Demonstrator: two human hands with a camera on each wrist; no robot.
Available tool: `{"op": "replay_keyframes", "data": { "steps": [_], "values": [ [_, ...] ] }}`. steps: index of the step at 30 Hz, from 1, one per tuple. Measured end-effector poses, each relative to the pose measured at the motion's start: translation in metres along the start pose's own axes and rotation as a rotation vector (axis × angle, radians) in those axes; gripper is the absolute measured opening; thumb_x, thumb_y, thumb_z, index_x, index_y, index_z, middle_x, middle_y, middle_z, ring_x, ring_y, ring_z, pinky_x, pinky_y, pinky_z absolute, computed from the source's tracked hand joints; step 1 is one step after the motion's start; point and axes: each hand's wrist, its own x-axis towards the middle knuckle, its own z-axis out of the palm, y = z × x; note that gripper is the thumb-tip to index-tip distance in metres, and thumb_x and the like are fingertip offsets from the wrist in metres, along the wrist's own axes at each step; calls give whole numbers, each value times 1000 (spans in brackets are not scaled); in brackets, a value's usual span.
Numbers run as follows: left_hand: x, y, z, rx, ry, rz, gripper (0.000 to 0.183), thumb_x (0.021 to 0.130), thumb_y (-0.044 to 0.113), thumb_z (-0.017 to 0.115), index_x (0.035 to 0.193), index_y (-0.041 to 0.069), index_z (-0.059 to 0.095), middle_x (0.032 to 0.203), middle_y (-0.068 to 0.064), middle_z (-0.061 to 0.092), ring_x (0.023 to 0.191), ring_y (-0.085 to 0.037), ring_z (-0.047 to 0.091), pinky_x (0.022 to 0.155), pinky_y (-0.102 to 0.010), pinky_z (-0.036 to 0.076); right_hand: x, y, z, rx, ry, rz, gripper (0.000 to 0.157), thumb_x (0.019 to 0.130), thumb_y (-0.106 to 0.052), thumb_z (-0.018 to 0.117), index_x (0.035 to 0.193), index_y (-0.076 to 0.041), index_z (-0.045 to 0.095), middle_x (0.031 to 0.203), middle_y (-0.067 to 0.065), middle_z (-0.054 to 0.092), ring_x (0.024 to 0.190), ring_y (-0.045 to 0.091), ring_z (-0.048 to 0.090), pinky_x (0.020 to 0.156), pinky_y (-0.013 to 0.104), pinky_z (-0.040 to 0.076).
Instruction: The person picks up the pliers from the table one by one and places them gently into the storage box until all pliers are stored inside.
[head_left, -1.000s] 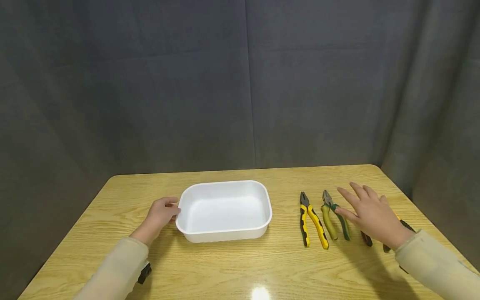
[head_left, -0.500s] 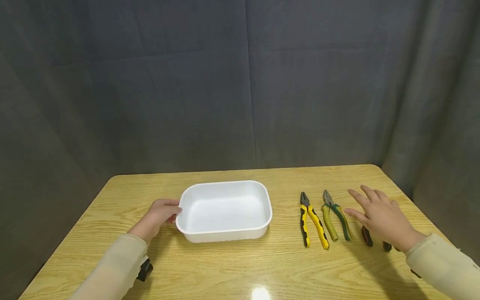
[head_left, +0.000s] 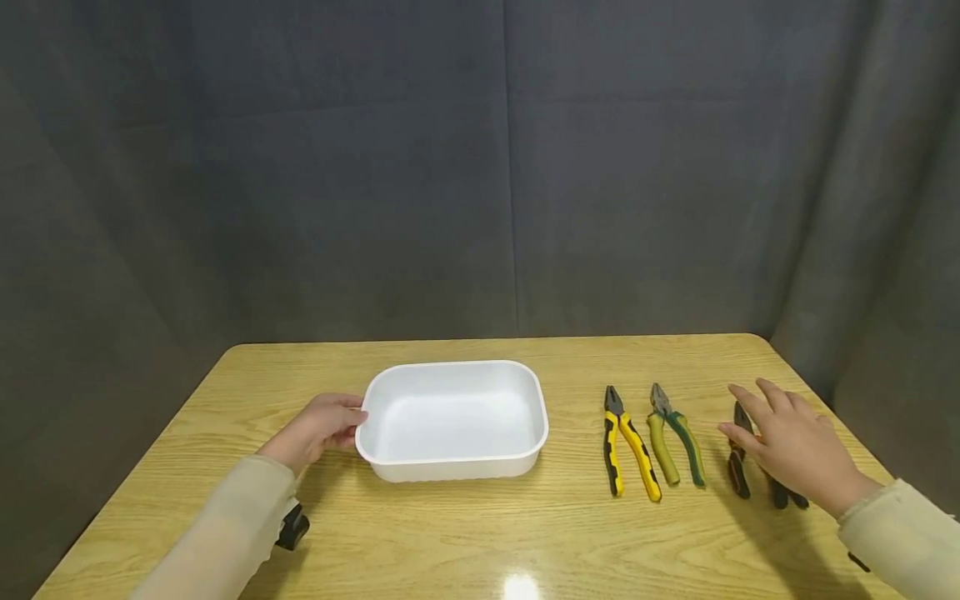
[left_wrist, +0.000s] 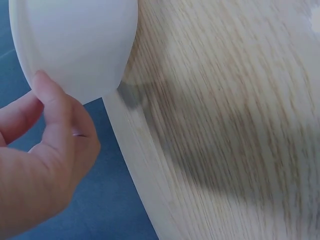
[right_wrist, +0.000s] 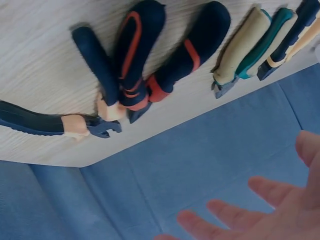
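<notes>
In the head view, my left hand (head_left: 318,429) holds the left end of a white rectangular tray (head_left: 457,425) on the table. The left wrist view shows the thumb over the tray's rim and the other fingers beneath it. My right hand (head_left: 798,450) hovers over the right side with its fingers spread, holding nothing. Under it lie red-and-black pliers (head_left: 738,473) and, partly hidden, another pair with black handles (head_left: 782,495). In the right wrist view this other pair (right_wrist: 37,121) has orange bands near its head.
Between tray and right hand lie yellow-and-black pliers (head_left: 640,457) and green-handled pliers (head_left: 687,446), heads pointing away. A small black object (head_left: 294,527) shows below my left sleeve. Grey curtains (head_left: 375,208) stand close behind the wooden table (head_left: 450,542).
My right hand has moved right, past the green-handled pliers, uncovering more of the red-and-black pair. My left hand stays at the tray's end. The head view has shifted slightly.
</notes>
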Motion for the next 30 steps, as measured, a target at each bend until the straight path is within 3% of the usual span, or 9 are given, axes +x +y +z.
{"op": "replay_keyframes", "data": {
  "steps": [6,12,19,30],
  "values": [
    [0,0,-1,-28,-12,-8,47,96,-4,51,137,-21,34,72,-4,60,57,-5,56,52,-14,51,-2,10,3,15,7,5,63,98,-42,57,136,7,45,132,43,36,109,64,40,71,72,44],
    [-1,2,-2,-26,-26,-16,48,96,-3,51,137,-20,33,80,-8,61,59,-8,58,54,-16,53,-6,21,10,19,21,22,58,95,-34,63,133,7,46,128,44,38,108,65,40,83,74,38],
    [-1,4,1,-30,-36,-33,47,97,-4,50,137,-19,33,78,-7,59,57,-7,57,52,-15,52,-11,32,12,31,-31,94,56,95,-29,62,134,5,43,129,44,35,108,65,39,67,77,41],
    [0,4,1,-29,-37,-59,50,97,-3,50,141,-14,31,84,-11,56,58,-9,55,52,-16,52,-14,46,16,62,-114,184,58,97,-32,56,138,4,36,131,44,29,109,67,33,69,76,40]
  ]
}}
